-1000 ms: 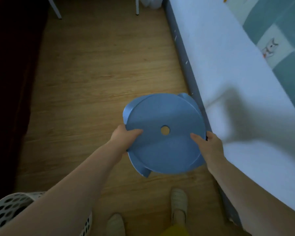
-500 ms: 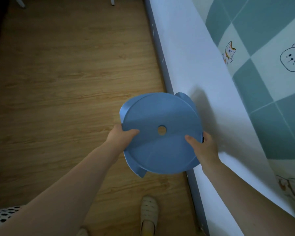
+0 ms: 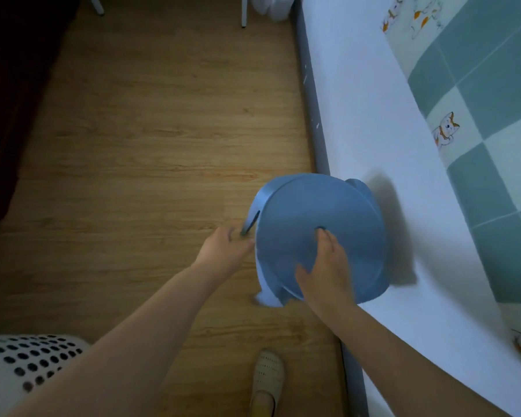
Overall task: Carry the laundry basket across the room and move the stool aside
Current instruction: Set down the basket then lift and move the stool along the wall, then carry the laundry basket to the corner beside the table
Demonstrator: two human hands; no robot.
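Observation:
The blue plastic stool (image 3: 337, 212) has a round seat with a small centre hole and is tilted against the bed's edge; one leg (image 3: 268, 291) shows below the seat. My left hand (image 3: 226, 251) grips the stool's left side, by a slotted leg. My right hand (image 3: 325, 266) lies on top of the seat, a fingertip at the hole and the thumb at the near rim. The white perforated laundry basket (image 3: 27, 362) stands on the floor at the bottom left, partly cut off by the frame.
A bed with a white sheet (image 3: 373, 115) and a teal checked blanket (image 3: 487, 94) runs along the right, with a grey frame (image 3: 313, 115) beneath. White furniture legs (image 3: 243, 13) stand at the far end. Dark red fabric (image 3: 9, 85) borders the left. My slippered foot (image 3: 265, 383) is near.
The stool has moved right, toward the bed, and tilted. My right hand has shifted from the right rim onto the seat top by the hole. The left hand now grips the left side.

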